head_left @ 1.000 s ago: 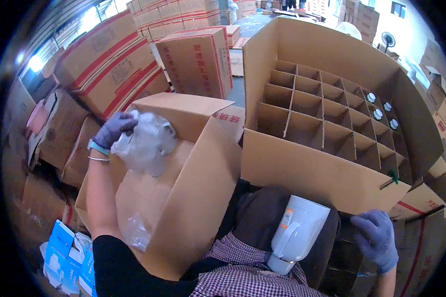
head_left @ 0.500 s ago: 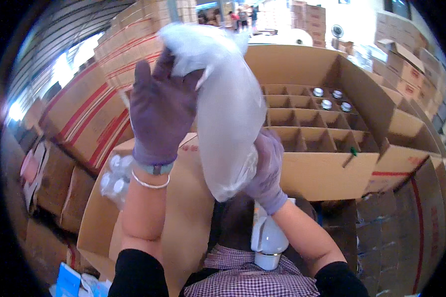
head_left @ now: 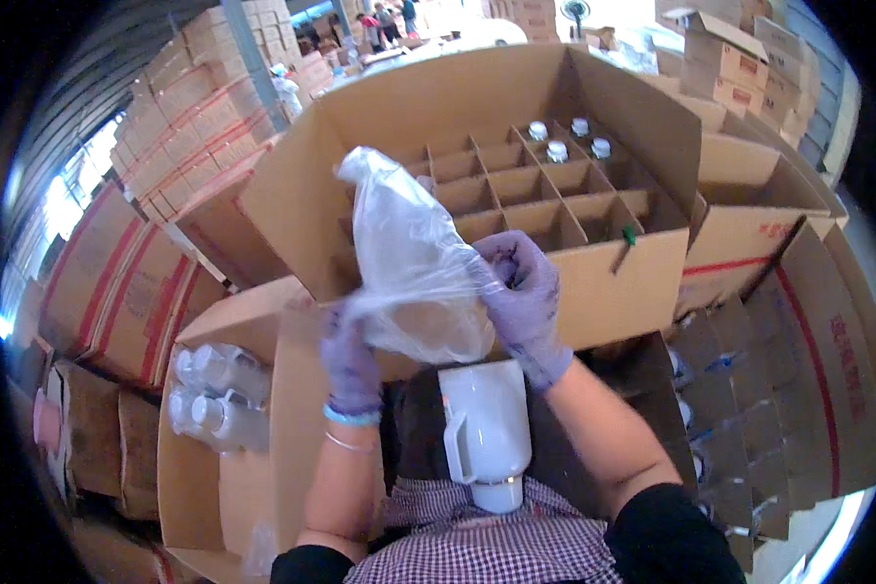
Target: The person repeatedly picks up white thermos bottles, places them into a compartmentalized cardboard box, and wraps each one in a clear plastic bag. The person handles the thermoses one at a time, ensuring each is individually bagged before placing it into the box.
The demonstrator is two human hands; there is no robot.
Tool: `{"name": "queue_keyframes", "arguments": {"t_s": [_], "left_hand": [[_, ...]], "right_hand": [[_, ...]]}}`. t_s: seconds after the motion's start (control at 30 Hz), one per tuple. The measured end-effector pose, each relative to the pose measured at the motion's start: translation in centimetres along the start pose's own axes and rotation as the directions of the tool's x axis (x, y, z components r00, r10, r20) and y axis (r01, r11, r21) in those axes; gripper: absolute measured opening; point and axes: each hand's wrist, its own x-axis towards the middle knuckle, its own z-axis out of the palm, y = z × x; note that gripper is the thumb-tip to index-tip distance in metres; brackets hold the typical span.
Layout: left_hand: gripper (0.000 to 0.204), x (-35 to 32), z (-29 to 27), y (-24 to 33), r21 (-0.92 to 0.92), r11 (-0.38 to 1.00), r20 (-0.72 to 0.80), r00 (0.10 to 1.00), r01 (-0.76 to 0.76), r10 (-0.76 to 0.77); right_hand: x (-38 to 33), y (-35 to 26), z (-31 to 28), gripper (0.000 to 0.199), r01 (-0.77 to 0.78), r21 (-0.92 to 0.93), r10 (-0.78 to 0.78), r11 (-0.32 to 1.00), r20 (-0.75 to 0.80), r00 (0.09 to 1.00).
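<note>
A clear plastic bag, puffed out, hangs in front of me between both gloved hands. My right hand, in a stained purple glove, pinches the bag's right edge. At its lower left edge my left hand, blurred and partly behind the film, is closed on the plastic. Below the bag, a glossy white jug with a side handle lies on my lap, its narrower end toward me. It rests against a purple checked apron, and neither hand touches it.
Ahead stands an open carton with cardboard dividers and several white-capped bottles in its far cells. At left, another open carton holds clear-wrapped white containers. More divided cartons are at right. Stacked boxes rise behind.
My left hand has come down from high beside the bag to its lower edge. The bag has opened out, and my right hand now sits higher on it. The view has shifted, showing more of the jug.
</note>
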Motion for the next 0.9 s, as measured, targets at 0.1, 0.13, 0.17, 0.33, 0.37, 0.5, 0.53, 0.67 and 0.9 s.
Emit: {"name": "queue_keyframes", "arguments": {"t_s": [0.1,0.13,0.17,0.33,0.37,0.5,0.53,0.67,0.9], "left_hand": [[0.026,1.7,-0.6,-0.6,-0.585,0.770,0.100,0.965,0.254,-0.242],[0.027,1.0,0.2,-1.4,-0.371,0.907,0.132,0.978,0.201,-0.162],[0.029,0.1,1.0,-2.8,-0.137,0.985,0.174,0.981,0.109,-0.084],[0.031,-2.6,0.3,-12.5,-0.190,0.922,0.313,0.911,0.336,-0.268],[0.031,-3.2,0.0,-12.7,0.071,0.976,0.319,0.922,0.207,-0.219],[0.028,-7.3,2.3,-5.3,0.079,0.997,0.278,0.961,-0.016,-0.007],[0.028,-8.9,0.8,-4.1,0.288,0.943,0.334,0.940,-0.167,0.065],[0.037,-15.7,-2.0,-1.3,0.424,0.773,0.592,0.790,-0.472,0.158],[0.039,-15.5,3.9,3.4,0.416,0.906,0.525,0.794,0.074,-0.306]], "right_hand": [[-1.8,6.9,-3.8,0.026,0.492,-0.472,-0.364,0.732,0.339,0.868],[-3.2,9.5,-4.6,0.025,0.539,-0.483,-0.334,0.690,0.449,0.829],[-4.4,11.4,-5.0,0.025,0.596,-0.474,-0.302,0.648,0.559,0.772],[-7.0,16.2,-7.8,0.023,0.587,-0.578,-0.290,0.566,0.527,0.799],[-7.8,16.3,-8.0,0.022,0.584,-0.582,-0.291,0.565,0.522,0.802],[-10.4,12.9,-8.7,0.022,0.232,-0.500,-0.037,0.835,0.369,0.929],[-11.3,10.4,-8.5,0.020,0.190,-0.353,-0.068,0.916,0.331,0.941],[-17.8,6.7,-10.2,0.015,0.339,-0.286,-0.089,0.896,0.633,0.769],[-23.2,1.1,-12.4,0.051,0.109,-0.230,0.049,0.967,0.589,0.807]]}}
